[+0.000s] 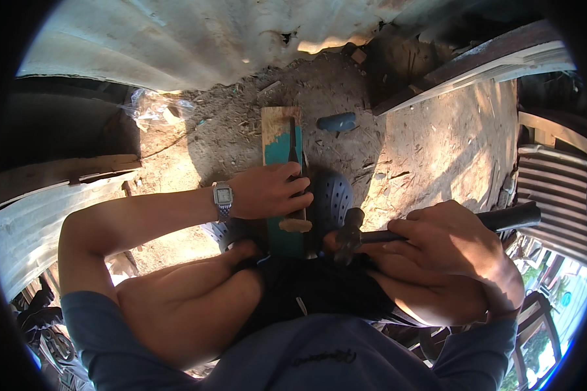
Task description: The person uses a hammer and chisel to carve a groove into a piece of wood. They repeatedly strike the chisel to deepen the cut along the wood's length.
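Note:
My left hand is closed around a chisel, its dark blade pointing away from me. The pale butt of its handle shows below my fingers. Under the chisel lies a wooden board, painted teal with bare wood at its far end; whether the blade tip bites into it I cannot tell. To the right, my right hand grips a hammer by its dark handle. The hammer head hangs over my right knee area, a short way right of the chisel's butt and apart from it.
Perforated clogs are on my feet, either side of the board. A bluish object rests on the dirt floor beyond. Clear plastic lies at far left. Corrugated sheeting crosses the far side; a wooden beam slants at far right.

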Tool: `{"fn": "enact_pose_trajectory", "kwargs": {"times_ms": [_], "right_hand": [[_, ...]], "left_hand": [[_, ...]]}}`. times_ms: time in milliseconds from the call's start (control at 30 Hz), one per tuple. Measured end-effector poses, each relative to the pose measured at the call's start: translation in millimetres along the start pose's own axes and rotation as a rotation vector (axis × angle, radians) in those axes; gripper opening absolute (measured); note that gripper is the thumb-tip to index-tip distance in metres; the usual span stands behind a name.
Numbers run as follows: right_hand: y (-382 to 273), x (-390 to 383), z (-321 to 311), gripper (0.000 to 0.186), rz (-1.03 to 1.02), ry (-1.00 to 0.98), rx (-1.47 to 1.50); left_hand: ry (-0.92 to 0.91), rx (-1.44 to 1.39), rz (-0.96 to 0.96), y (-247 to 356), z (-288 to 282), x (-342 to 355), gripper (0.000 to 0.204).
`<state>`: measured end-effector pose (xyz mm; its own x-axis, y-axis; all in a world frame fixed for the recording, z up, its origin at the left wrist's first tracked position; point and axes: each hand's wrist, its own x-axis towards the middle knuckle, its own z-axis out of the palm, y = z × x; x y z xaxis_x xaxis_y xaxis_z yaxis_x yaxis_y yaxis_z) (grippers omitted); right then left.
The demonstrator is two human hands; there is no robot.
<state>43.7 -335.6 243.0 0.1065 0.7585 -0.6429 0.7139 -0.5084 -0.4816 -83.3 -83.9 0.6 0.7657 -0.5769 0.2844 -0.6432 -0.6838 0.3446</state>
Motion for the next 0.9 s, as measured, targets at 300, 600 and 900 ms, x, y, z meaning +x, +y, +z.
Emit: {"fn": "enact_pose_trajectory", "kwargs": {"times_ms": [300,600,900], "right_hand": [[-5.3,14.5,-20.6,0.028,-0.086,0.074,-0.120],[-3.2,25.4,-26.9,0.028,-0.163,-0.030,-0.160],[2.7,20.7,-26.4,0.029,-0.097,-0.003,-0.095]], "left_hand": [[-0.045,0.131,-0.093,-32.9,12.3,15.9,0.027],[-0.031,-0.063,-0.015,11.8,2.2,28.5,0.023],[0.108,-0.143,0.012,25.3,-18.7,20.8,0.019]]}}
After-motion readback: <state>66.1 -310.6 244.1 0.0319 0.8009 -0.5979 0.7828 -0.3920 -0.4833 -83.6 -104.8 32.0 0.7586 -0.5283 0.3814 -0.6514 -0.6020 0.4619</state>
